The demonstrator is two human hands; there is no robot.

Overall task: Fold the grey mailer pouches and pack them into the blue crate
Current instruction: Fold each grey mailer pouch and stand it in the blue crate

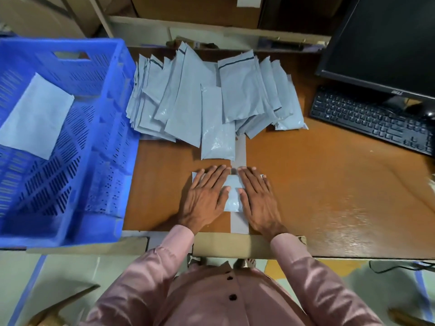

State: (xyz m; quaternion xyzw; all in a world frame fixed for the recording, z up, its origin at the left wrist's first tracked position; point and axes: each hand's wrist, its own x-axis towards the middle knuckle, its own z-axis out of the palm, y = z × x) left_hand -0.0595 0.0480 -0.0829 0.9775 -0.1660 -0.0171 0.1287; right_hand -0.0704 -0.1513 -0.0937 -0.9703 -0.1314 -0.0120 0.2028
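A folded grey mailer pouch [233, 195] lies flat on the brown table near its front edge. My left hand [207, 196] and my right hand [257, 198] press down on it side by side, palms flat, fingers spread and pointing away from me. Just beyond the fingertips lies a single unfolded pouch [217, 128], and behind it a fanned heap of several grey pouches [188, 90]. The blue crate [113, 128] stands at the left of the table, with one folded pouch [35, 116] resting on its slotted floor.
A black keyboard [372, 118] and a dark monitor [386, 41] fill the table's right rear. A grey tape strip [240, 222] runs along the table under the pouch. Cardboard boxes [197, 10] stand behind the table. Bare brown tabletop [329, 184] lies right of my hands.
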